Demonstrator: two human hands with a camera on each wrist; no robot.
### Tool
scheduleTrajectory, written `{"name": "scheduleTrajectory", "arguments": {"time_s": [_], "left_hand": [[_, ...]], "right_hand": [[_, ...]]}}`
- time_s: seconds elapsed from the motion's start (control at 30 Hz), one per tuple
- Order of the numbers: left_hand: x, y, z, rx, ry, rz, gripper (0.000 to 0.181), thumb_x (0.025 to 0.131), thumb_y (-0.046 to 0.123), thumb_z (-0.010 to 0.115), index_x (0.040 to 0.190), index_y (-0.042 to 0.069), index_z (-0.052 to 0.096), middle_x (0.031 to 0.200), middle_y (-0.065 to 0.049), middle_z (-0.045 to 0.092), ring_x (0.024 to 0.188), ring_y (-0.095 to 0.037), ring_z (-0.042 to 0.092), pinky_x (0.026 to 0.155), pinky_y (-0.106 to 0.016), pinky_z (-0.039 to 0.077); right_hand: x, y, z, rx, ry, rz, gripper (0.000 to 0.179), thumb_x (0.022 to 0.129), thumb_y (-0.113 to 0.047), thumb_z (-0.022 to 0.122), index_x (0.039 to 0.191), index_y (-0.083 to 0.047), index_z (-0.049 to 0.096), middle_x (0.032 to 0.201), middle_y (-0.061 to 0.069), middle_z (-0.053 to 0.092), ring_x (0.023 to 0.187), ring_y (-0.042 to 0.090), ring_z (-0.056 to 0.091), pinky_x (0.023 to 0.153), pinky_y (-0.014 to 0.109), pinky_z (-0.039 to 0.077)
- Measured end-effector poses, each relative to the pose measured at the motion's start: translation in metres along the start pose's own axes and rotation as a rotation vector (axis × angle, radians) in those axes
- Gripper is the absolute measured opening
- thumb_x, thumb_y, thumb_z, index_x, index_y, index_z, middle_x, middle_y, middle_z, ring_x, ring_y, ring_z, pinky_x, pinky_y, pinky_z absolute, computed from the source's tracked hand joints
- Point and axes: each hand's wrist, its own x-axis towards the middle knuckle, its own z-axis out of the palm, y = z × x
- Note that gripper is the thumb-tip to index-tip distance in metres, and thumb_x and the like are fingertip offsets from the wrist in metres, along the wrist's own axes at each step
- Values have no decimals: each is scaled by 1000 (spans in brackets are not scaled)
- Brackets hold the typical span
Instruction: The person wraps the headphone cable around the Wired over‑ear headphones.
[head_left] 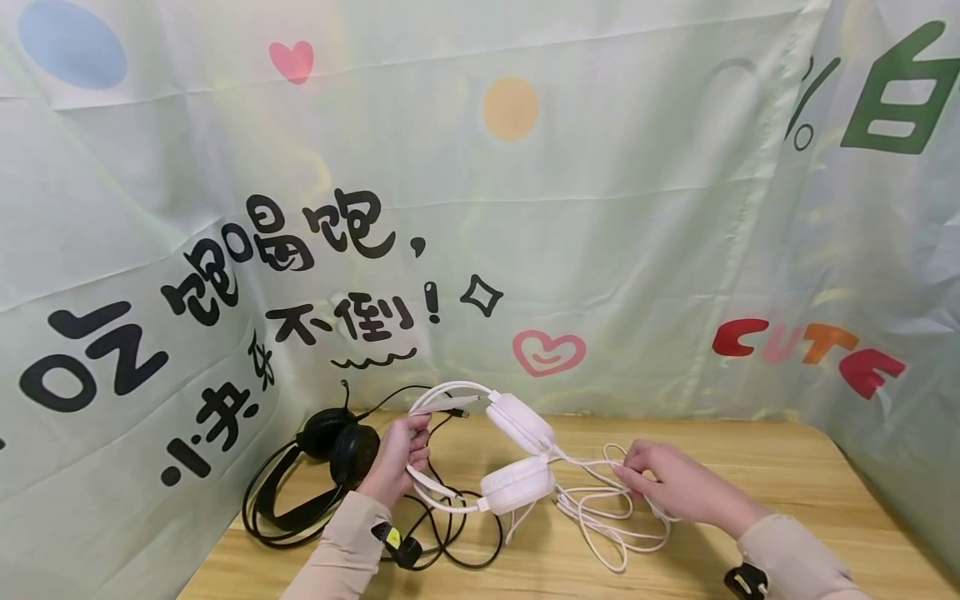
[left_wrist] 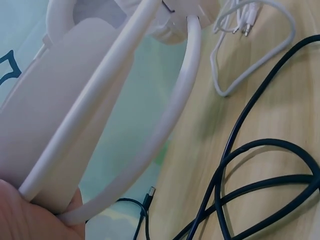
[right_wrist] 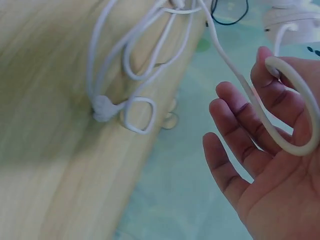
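Observation:
A pair of white headphones (head_left: 517, 485) is raised over the wooden table, its ear cups facing right. My left hand (head_left: 396, 460) grips the headband, whose twin white tubes and inner strap (left_wrist: 55, 115) fill much of the left wrist view. From the ear cups a white cable (head_left: 611, 543) runs right and lies in loose loops on the table. My right hand (head_left: 675, 482) pinches part of that cable between thumb and forefinger. In the right wrist view, a loop of cable (right_wrist: 260, 107) crosses the palm, the other fingers (right_wrist: 227, 167) loosely spread.
Black headphones (head_left: 354, 454) lie at the table's left, close beside my left hand. Their black cable (head_left: 498, 542) coils on the wood under the white headphones. A printed cloth (head_left: 637, 250) hangs behind the wooden table (head_left: 787, 467) and along its sides.

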Motion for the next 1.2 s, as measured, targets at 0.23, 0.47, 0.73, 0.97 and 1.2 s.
{"name": "scheduleTrajectory", "arguments": {"time_s": [0.23, 0.47, 0.73, 0.97, 1.2], "left_hand": [[0, -2, -1, 52, 30, 10, 21, 105, 18, 53, 86, 15, 44, 58, 9, 28, 42, -3, 24, 43, -20, 22], [1, -4, 2, 68, 62, 4, 24, 104, 17, 54, 82, 16, 44, 56, 10, 29, 43, -4, 25, 43, -18, 23], [3, -7, 6, 84, 111, -2, 24, 102, 18, 56, 81, 17, 45, 57, 10, 29, 44, -5, 25, 43, -19, 24], [3, -9, 9, 81, 131, 4, 24, 102, 18, 56, 81, 17, 46, 59, 9, 30, 46, -7, 25, 45, -19, 24], [5, -10, 12, 20, 175, 17, 19, 103, 18, 58, 86, 16, 50, 62, 8, 32, 47, -6, 26, 47, -20, 26]], "right_hand": [[-1, -14, -15, -2, 21, -74, 41, 109, -30, 63, 68, -30, 61, 101, -15, 65, 93, -1, 60, 77, 30, 52], [-3, -30, -24, 28, 42, -98, 34, 106, -32, 67, 73, -35, 60, 103, -17, 67, 97, -2, 61, 76, 24, 50], [-4, -45, -36, 172, 67, -97, 21, 108, -22, 64, 88, -28, 69, 94, -14, 71, 86, -2, 60, 71, 23, 50], [1, -54, -44, 256, 49, 25, 29, 111, -29, 58, 85, -21, 66, 72, -9, 63, 57, -1, 42, 52, 25, 40], [9, -57, -48, 286, 63, 34, 25, 114, -24, 51, 114, -12, 73, 65, -7, 55, 55, 6, 51, 59, 26, 45]]}}
